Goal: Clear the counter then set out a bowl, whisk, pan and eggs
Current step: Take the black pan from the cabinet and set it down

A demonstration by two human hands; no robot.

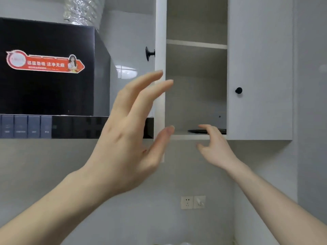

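Both hands empty, fingers spread: left hand (127, 138) at cupboard (196, 89) door (160, 50); right hand (215, 147) should grip pan (196, 131) rim, slide out level.

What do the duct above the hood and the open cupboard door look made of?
Duct: likely flexible aluminium foil, judging by its crinkled, ribbed, shiny silver surface. Cupboard door: probably laminated or painted board, smooth matt white; seen edge-on, so the core is unclear. Its knob looks matt black.
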